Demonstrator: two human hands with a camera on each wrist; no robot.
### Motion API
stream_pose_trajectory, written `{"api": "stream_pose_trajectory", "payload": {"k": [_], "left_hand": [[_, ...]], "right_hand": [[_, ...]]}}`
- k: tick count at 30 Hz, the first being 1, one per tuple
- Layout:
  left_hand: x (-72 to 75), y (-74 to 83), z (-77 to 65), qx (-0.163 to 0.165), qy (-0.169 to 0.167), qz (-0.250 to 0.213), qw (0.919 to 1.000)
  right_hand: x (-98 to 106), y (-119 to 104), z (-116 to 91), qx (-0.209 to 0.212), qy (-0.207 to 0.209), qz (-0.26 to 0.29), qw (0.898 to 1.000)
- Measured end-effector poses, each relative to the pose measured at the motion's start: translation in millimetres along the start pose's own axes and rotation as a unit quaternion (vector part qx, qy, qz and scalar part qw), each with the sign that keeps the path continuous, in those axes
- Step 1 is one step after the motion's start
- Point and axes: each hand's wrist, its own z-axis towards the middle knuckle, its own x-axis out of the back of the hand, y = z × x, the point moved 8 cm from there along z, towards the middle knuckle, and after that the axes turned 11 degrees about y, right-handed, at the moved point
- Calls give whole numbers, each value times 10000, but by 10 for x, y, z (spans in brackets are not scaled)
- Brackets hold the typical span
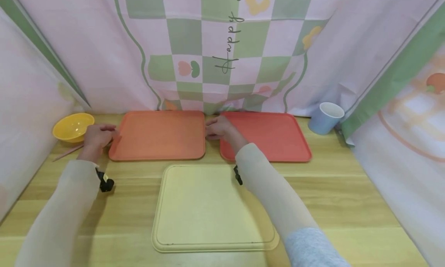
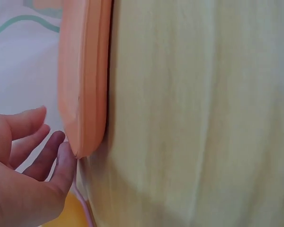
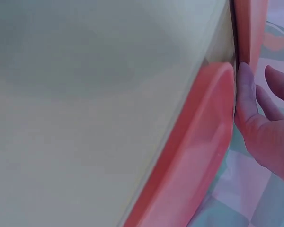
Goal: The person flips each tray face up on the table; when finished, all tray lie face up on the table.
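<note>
An orange tray [image 1: 160, 135] lies flat at the back left of the table. My left hand [image 1: 99, 135] is at its left edge; in the left wrist view the fingers [image 2: 64, 165] are loosely extended, their tips against the tray's corner. On the tray's right side, my right hand [image 1: 218, 128] touches the edge with extended fingers [image 3: 246, 92], in the gap before the red tray [image 1: 271, 137]. Neither hand curls round the tray. Part of the red tray's left end is hidden behind the right hand and wrist.
A pale yellow tray or board [image 1: 205, 209] lies in front, partly under the right forearm. A yellow bowl [image 1: 71, 128] and a thin pink stick [image 1: 67, 153] are at the left. A blue cup [image 1: 322, 121] stands back right. Patterned curtains [image 1: 215, 39] border the table.
</note>
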Motion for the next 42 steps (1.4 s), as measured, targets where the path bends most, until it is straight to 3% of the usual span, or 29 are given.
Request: {"api": "stream_pose_trajectory", "payload": {"k": [4, 9, 14, 19, 27, 34, 42], "left_hand": [[0, 109, -61, -526, -57, 284, 9982], [-37, 210, -124, -815, -127, 416, 9957], [-95, 264, -194, -732, -313, 117, 9968], [-197, 349, -329, -694, -830, -91, 9941], [-430, 485, -641, -792, -1856, -672, 9771], [-512, 553, -834, -1201, -2037, -617, 9697], [-595, 521, -1102, -1280, -2583, -943, 9529]], "right_hand": [[87, -28, -46, 60, -175, -10, 9998], [208, -48, -76, 173, -316, -101, 9993], [335, -41, -146, 274, -319, -127, 9990], [414, -29, -247, 454, -458, -206, 9977], [559, 18, -444, 567, -642, -288, 9959], [695, 70, -600, 772, -857, -305, 9929], [912, 249, -765, 855, -886, -661, 9902]]}}
